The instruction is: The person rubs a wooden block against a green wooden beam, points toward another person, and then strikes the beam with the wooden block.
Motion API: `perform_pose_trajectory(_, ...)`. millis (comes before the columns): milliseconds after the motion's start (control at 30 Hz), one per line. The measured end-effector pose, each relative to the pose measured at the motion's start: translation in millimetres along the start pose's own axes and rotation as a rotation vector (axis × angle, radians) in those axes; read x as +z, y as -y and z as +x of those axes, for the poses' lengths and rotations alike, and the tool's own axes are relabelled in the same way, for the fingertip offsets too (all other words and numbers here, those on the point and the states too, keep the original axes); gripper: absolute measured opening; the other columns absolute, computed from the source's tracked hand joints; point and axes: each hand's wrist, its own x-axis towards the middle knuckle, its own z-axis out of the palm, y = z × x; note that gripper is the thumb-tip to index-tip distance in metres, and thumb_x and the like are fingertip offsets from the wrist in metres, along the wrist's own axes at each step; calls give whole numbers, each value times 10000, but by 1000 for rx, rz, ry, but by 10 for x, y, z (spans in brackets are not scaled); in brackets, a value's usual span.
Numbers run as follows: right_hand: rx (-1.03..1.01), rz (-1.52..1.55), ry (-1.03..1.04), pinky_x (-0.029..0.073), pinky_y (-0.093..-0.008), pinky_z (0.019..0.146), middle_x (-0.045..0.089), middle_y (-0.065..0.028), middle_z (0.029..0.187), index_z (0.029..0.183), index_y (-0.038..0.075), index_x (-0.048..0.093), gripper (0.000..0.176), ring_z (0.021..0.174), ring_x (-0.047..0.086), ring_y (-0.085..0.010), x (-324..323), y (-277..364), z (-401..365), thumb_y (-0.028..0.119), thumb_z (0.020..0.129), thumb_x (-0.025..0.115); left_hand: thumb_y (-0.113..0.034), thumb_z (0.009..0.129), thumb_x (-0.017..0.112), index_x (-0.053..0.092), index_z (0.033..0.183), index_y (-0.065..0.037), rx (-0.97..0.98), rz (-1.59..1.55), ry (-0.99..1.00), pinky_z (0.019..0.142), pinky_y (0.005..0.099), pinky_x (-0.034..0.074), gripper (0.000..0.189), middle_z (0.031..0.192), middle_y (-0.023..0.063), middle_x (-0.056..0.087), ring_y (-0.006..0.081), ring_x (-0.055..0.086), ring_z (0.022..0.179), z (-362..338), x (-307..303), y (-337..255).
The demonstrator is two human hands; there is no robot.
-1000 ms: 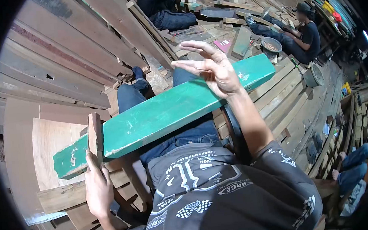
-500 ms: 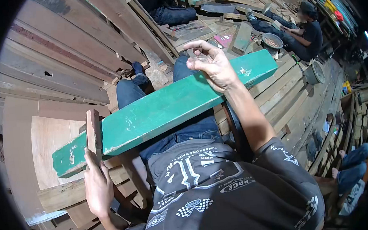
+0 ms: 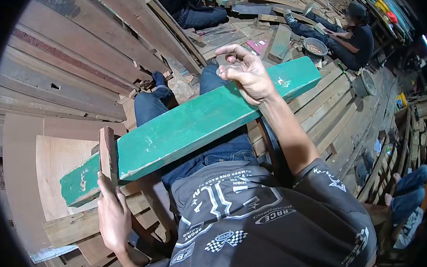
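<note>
A long green-painted wooden beam [image 3: 198, 119] lies slantwise across my lap, its paint chipped near both ends. My left hand [image 3: 113, 218] grips the lower end of a short brown wooden bar [image 3: 108, 152], which stands across the beam near its left end. My right hand [image 3: 249, 77] is over the right part of the beam, with its wrist and heel at the top face. Its index finger stretches out, the other fingers are bent and the thumb is folded in; nothing shows in it.
Tall planks [image 3: 67, 59] lean at the upper left. Light boards [image 3: 64, 172] lie left of my legs. Two other people sit on the floor ahead, one beside a bucket [image 3: 316, 47]. Another bucket [image 3: 365, 84] and a row of slats [image 3: 327, 109] are at the right.
My right thumb has bent inward toward the curled fingers. The beam, the brown wooden bar and my left hand stay nearly still.
</note>
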Motion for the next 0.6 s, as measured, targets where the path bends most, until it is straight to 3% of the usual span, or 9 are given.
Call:
perform_pose_trajectory(67, -18, 6, 8, 530, -193, 773, 400, 2, 984, 1166, -18, 584, 467, 840, 649, -106, -10, -11, 8, -149, 733, 699, -90, 989, 415, 248, 1455, 10, 116, 37, -121, 743, 589, 448, 505, 1047, 366, 604, 534, 570, 951, 14, 110, 133)
perform_pose_trajectory(267, -40, 53, 36, 531, -193, 768, 403, -6, 989, 1149, -23, 564, 456, 854, 646, -116, -6, -12, 10, -166, 731, 680, -96, 990, 420, 252, 1459, 10, 94, 56, -116, 734, 584, 443, 510, 1006, 374, 602, 538, 571, 920, 15, 112, 128)
perform_pose_trajectory(367, -66, 50, 49, 533, -194, 763, 400, -12, 996, 1136, -17, 552, 449, 851, 647, -120, -12, -10, 12, -168, 733, 680, -163, 1028, 390, 210, 1496, -8, -62, 52, 50, 927, 535, 416, 525, 1283, 346, 517, 520, 500, 1121, -17, -14, -11)
perform_pose_trajectory(600, -48, 54, 28, 537, -211, 797, 394, -15, 1008, 1132, -10, 542, 449, 858, 647, -130, 33, 24, -8, -175, 737, 677, -134, 1018, 388, 211, 1486, 7, 30, -56, 9, 916, 543, 415, 520, 1279, 357, 513, 535, 497, 1130, 18, 41, 88)
